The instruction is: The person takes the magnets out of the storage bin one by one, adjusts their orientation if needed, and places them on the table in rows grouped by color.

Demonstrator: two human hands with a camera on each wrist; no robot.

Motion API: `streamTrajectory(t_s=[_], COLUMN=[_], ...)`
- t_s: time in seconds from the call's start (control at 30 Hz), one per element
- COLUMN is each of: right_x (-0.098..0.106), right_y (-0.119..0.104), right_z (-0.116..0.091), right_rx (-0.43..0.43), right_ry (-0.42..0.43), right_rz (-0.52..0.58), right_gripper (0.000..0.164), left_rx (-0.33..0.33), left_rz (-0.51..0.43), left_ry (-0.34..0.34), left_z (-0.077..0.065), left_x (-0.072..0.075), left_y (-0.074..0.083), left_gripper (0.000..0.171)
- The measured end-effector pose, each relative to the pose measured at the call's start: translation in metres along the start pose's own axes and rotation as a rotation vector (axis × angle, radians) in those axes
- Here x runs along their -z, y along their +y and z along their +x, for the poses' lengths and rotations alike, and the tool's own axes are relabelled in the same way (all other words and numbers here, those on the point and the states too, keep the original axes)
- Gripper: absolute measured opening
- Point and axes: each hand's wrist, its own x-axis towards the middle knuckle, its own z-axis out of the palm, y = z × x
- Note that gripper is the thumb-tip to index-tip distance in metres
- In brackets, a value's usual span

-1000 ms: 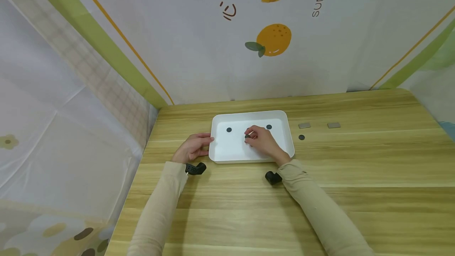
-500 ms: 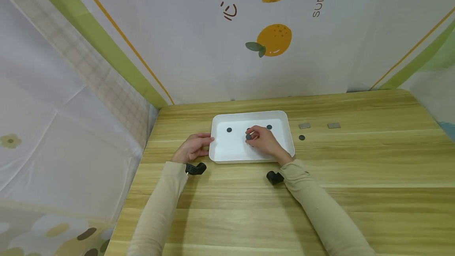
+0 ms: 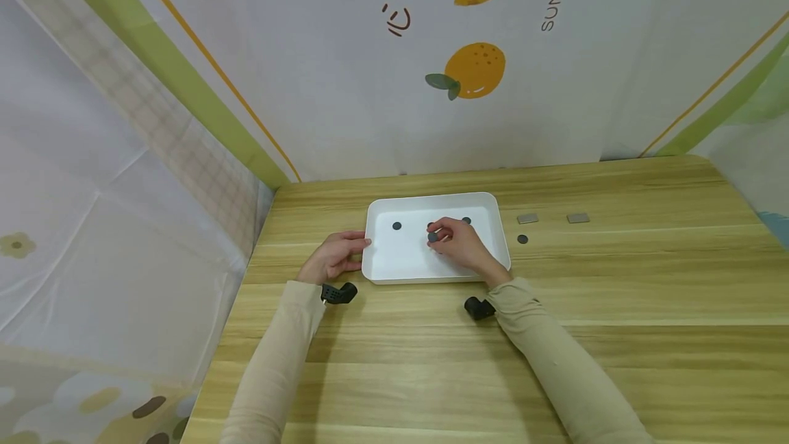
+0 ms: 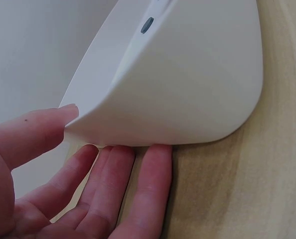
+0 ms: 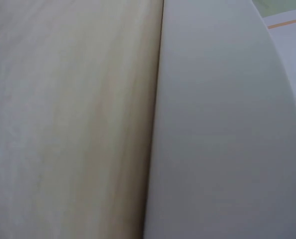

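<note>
Head view: a dark disc [image 3: 433, 237] is pinched between thumb and fingers of the right hand [image 3: 459, 246], above the white tray [image 3: 393, 260]. The tray is steadied by the left hand [image 3: 335, 253] at its left end. A loose disc [image 3: 522, 239] and two grey blocks [image 3: 553, 218] lie on the counter [image 3: 394, 362], right of the tray. The pinched disc is judged light, stiff and possibly slick; best taken by its edge. Its material cannot be told.

Left wrist view: the tray is held with the thumb at the rim and fingertips against the outer wall. It is judged light, rigid and easily slid; the rim is the sensible hold.

Right wrist view: mostly tray wall and counter; the disc is hidden, and the right hand's grip cannot be checked here.
</note>
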Motion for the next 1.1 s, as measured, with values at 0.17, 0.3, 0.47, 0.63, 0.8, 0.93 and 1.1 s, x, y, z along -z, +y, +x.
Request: streamTrajectory(t_s=[0.17, 0.3, 0.47, 0.63, 0.8, 0.93, 1.1], right_x=[0.002, 0.003, 0.005, 0.008, 0.011, 0.014, 0.017], right_y=[0.000, 0.000, 0.002, 0.002, 0.000, -0.002, -0.005], right_z=[-0.002, -0.003, -0.003, -0.005, -0.007, -0.009, -0.011], right_rx=[-0.012, -0.015, -0.017, -0.009, -0.002, 0.018, 0.053], right_ry=[-0.001, 0.002, 0.007, 0.008, 0.006, 0.014, 0.031], right_rz=[-0.020, -0.036, -0.059, -0.075, -0.088, -0.094, -0.106], right_gripper=[0.026, 0.026, 0.025, 0.026, 0.026, 0.024, 0.024], left_rx=[-0.007, -0.014, -0.010, 0.001, 0.005, 0.005, 0.006], left_rz=[0.002, 0.006, 0.008, 0.013, 0.020, 0.017, 0.010], left_ry=[-0.009, -0.014, -0.008, 0.006, 0.013, 0.014, 0.009], left_z=[0.000, 0.000, 0.001, 0.003, 0.003, 0.003, 0.003], left_x=[0.000, 0.000, 0.000, 0.000, 0.000, 0.000, 0.000], left_y=[-0.001, -0.001, -0.001, -0.001, -0.001, -0.002, -0.001], left_gripper=[0.056, 0.056, 0.055, 0.056, 0.056, 0.055, 0.055])
